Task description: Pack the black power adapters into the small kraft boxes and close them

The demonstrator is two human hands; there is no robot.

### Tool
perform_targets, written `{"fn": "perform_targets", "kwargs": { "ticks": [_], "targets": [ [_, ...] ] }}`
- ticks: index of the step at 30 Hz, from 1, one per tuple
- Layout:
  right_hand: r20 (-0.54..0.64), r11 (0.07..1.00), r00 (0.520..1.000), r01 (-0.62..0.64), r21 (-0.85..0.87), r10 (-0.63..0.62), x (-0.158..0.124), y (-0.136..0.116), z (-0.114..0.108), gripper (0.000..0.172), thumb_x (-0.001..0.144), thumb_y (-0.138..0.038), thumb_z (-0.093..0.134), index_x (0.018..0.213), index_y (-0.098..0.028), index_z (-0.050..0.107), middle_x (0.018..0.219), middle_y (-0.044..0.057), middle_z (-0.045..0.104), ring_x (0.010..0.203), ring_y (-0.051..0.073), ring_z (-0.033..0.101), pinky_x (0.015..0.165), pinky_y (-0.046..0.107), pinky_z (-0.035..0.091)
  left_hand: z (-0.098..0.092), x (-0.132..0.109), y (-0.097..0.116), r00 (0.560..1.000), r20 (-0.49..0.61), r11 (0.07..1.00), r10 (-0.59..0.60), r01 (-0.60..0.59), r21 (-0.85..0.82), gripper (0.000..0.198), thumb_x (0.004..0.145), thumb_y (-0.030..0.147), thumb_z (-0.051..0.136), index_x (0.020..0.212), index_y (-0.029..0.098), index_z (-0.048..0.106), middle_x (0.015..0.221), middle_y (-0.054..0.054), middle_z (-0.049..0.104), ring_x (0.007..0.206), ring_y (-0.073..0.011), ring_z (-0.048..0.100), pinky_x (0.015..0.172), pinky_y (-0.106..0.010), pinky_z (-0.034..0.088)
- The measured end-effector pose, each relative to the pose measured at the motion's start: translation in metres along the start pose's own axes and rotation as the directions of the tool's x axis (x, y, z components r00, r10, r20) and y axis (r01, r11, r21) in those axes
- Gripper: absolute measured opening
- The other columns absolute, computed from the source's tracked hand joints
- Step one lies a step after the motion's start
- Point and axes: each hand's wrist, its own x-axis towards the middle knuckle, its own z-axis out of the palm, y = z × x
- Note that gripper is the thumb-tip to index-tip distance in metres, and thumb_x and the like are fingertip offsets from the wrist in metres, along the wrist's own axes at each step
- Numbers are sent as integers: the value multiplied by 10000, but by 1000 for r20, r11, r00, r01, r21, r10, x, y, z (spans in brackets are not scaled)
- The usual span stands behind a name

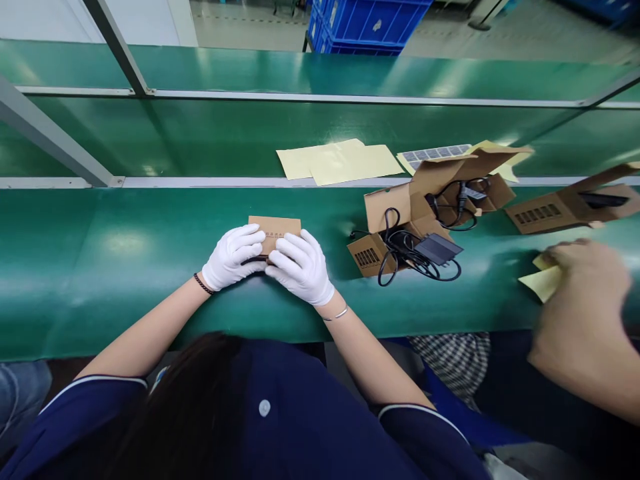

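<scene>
A small brown cardboard box point(275, 225) with dark printing on its top sits on the green bench in front of me. My left hand point(236, 258), in a white glove, grips its left side with the fingers curled over the lid. From the right, my right hand point(303, 268), gloved too, presses its fingers on the lid and front edge. The fingers meet near the box's front, where a dark gap shows. What lies inside the box is hidden.
To the right, an open carton point(367, 259) has a black power adapter point(438, 248) and cables spilling out. Another open carton point(537, 213) stands farther right. Yellow sheets point(350, 163) lie behind. A co-worker's blurred hand point(583, 273) holds yellow paper point(543, 281).
</scene>
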Motion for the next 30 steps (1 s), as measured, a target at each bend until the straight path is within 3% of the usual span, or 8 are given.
{"fn": "perform_targets", "kwargs": {
  "ticks": [3,9,14,19,22,26,28,30],
  "targets": [
    [-33,999,998,49,-15,-49,5,-7,3,234,1038,-394,594,1185,-286,741,1238,63,780,1280,232,652,1199,503,385,-2,2,4,999,-34,999,33,-34,-37,526,888,474,798,1338,303,586,1396,-102,695,1462,-275,536,1180,-559,499],
    [-41,999,999,-29,-45,27,-1,-9,14,242,1045,-384,571,1209,-293,724,1214,53,781,1251,235,663,1200,547,391,2,1,8,999,-14,997,-33,32,-64,575,912,447,777,1419,345,527,1409,-80,686,1449,-268,548,1196,-586,465],
    [-102,990,985,-137,16,138,4,-12,23,217,1052,-346,548,1124,-290,745,1190,54,789,1224,220,683,1216,515,392,6,-1,5,994,-101,998,33,-39,-54,646,911,395,789,1464,354,458,1416,-93,669,1439,-259,554,1175,-588,484],
    [-72,946,943,-321,49,324,28,-32,22,295,1061,-305,485,1177,-277,756,1222,59,784,1219,211,689,1247,503,387,-2,15,17,995,-103,993,-15,27,114,411,926,397,741,1297,270,615,1274,-109,722,1297,-301,644,1153,-619,477],
    [-15,950,951,-308,54,309,43,-37,-11,374,1070,-267,426,1309,-234,712,1345,76,735,1268,183,661,1208,396,449,-4,37,46,994,-62,947,-90,105,305,368,928,421,699,1233,218,667,1208,-146,724,1274,-386,621,1188,-734,339],
    [-63,950,952,-305,-65,301,51,5,-106,354,1051,-360,479,1227,-219,751,1411,107,689,1355,242,595,1181,399,458,13,67,76,987,76,929,-142,106,356,492,907,504,704,1307,222,646,1397,-210,620,1327,-474,521,1117,-778,324],
    [-108,847,870,-494,-198,482,47,50,-155,383,1042,-379,459,1206,-204,758,1322,127,731,1279,279,636,1135,428,470,23,78,73,982,91,930,-166,125,345,359,942,418,660,1254,240,663,1403,-202,615,1310,-469,518,1066,-756,359],
    [-69,637,690,-697,-329,720,34,99,-190,409,1020,-423,469,1140,-184,779,1216,153,768,1167,315,682,1012,421,513,22,80,58,975,76,910,-211,167,380,241,967,325,596,1178,241,676,1364,-188,631,1290,-453,526,1028,-719,390]
  ]
}}
